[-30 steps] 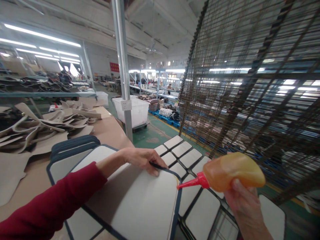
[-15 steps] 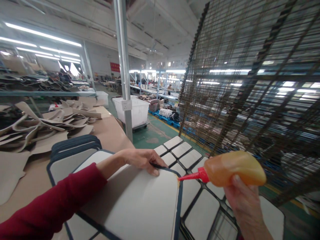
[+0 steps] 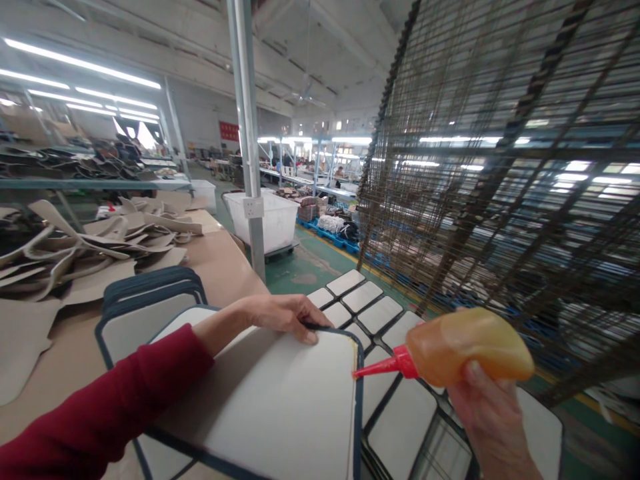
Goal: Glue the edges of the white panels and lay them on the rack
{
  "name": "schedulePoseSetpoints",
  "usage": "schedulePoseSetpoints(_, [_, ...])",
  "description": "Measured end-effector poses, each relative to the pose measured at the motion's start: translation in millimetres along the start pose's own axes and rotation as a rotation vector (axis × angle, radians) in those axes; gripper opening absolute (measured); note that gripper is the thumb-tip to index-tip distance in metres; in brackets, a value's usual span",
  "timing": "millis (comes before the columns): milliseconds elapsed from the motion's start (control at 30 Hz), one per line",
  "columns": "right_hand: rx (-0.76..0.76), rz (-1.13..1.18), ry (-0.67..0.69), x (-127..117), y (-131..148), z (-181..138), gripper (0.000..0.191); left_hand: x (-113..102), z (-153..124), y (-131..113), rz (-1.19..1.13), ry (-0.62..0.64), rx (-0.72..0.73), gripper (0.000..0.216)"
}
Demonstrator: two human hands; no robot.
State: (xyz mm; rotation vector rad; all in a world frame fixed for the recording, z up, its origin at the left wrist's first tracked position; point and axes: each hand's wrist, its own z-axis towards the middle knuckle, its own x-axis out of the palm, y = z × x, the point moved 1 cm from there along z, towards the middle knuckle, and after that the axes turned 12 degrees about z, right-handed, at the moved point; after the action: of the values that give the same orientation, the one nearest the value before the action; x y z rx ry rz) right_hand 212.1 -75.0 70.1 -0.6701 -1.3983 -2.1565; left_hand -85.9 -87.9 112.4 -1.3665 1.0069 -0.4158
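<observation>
A white panel with a dark blue edge (image 3: 280,400) lies in front of me, its far edge pinched between the thumb and fingers of my left hand (image 3: 285,317). My right hand (image 3: 493,413) is wrapped round a squeeze bottle (image 3: 465,347) of amber liquid, tilted with its red nozzle (image 3: 385,367) pointing left. The nozzle tip touches the panel's right edge, just below the far corner. A yellowish line of glue shows along that corner. Beneath and behind the panel, more blue-edged panels (image 3: 150,320) are stacked.
Beige cut pieces (image 3: 115,240) are heaped on the brown table (image 3: 220,260) at left. Several pale panels (image 3: 405,427) lie in rows on a rack at right, below a tall wire rack (image 3: 500,133). A post (image 3: 247,133) and a white bin (image 3: 275,220) stand ahead.
The bottle's nozzle has slid down along the panel's right edge, toward me, away from the corner. The left hand keeps its hold on the far edge.
</observation>
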Motion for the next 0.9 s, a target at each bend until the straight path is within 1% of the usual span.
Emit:
schedulePoseSetpoints(100, [-0.004,-0.006,-0.001,0,0,-1,0.058,0,-1,0,-0.016,-0.010,-0.007,0.043])
schedulePoseSetpoints(300, [0.095,-0.002,-0.011,3,3,-8,0.063,0,-3,3,-0.055,-0.015,-0.037,0.040])
schedulePoseSetpoints(467, [0.116,0.015,0.016,5,5,-12,0.058,-2,-4,7,-0.072,-0.018,-0.043,0.041])
schedulePoseSetpoints(667, [0.131,-0.029,0.075,1,5,-15,0.060,-5,-4,14,-0.137,-0.012,-0.058,0.043])
schedulePoseSetpoints(800, [0.115,-0.038,0.059,-4,4,-17,0.062,-8,-5,19,-0.155,-0.025,-0.070,0.041])
schedulePoseSetpoints(900, [0.134,-0.037,0.042,-5,3,-18,0.065,-10,-5,23,-0.167,-0.026,-0.079,0.040])
